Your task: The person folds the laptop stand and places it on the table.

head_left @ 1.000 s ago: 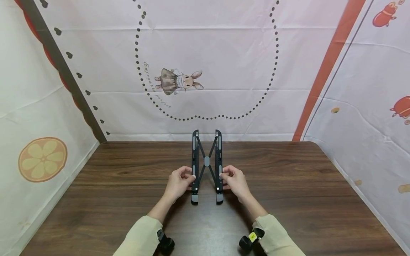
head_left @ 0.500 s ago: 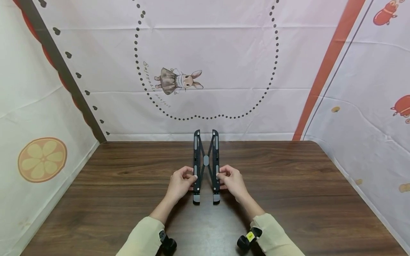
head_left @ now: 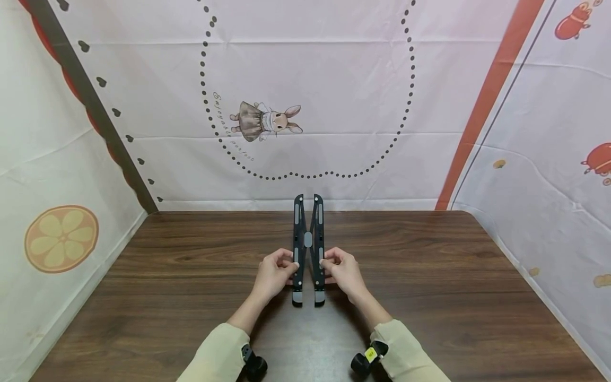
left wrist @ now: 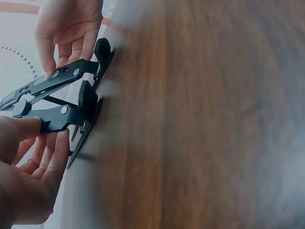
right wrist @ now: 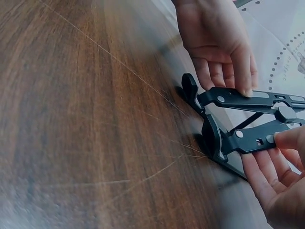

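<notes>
A black folding laptop stand (head_left: 308,240) with grey pads stands at the middle of the table, its two long arms a narrow gap apart and joined by crossed bars. My left hand (head_left: 274,273) pinches the left arm near its front end, thumb on top and fingers beneath. On the other side, my right hand (head_left: 345,271) pinches the right arm in the same way. Both wrist views show the stand's upturned front lips (left wrist: 87,102) and the lower legs (right wrist: 231,169) under the arms. Part of each hand's fingers is hidden behind the stand in the head view.
The brown wooden table (head_left: 429,297) reaches back to a white printed cloth (head_left: 353,106) hung behind it. More cloth hangs along the left and right sides. A small black camera (head_left: 255,366) is strapped to each wrist.
Both hands have moved toward each other, bringing the stand's two arms closer together. The crossed bars have folded narrower, and the grip of each hand has stayed the same.
</notes>
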Demonstrator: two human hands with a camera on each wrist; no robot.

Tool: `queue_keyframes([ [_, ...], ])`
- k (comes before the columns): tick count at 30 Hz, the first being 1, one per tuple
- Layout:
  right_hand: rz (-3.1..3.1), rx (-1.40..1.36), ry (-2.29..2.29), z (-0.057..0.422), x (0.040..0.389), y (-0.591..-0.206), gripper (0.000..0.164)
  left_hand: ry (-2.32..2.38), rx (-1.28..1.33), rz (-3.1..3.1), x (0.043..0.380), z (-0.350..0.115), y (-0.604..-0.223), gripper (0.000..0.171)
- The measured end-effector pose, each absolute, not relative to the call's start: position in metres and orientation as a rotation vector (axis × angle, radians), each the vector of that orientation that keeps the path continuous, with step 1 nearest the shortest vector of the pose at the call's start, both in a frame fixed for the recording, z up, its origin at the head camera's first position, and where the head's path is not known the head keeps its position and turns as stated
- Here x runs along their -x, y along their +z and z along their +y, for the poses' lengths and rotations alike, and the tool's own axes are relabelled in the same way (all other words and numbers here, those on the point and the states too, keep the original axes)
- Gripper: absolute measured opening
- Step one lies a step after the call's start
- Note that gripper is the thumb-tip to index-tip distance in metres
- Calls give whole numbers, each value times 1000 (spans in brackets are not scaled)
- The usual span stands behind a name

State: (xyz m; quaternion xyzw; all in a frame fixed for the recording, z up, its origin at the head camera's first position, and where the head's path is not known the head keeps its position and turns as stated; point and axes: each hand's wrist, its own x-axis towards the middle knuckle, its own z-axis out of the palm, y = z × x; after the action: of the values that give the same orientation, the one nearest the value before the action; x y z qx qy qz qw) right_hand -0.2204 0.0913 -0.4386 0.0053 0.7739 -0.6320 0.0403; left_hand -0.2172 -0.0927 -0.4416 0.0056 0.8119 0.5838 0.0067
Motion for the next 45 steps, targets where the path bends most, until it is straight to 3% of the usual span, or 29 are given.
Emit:
queue_keyframes([
  [45,2363,18,-1908,91,218,-433,10,1860,-84,2571,216,-67,-440,14],
])
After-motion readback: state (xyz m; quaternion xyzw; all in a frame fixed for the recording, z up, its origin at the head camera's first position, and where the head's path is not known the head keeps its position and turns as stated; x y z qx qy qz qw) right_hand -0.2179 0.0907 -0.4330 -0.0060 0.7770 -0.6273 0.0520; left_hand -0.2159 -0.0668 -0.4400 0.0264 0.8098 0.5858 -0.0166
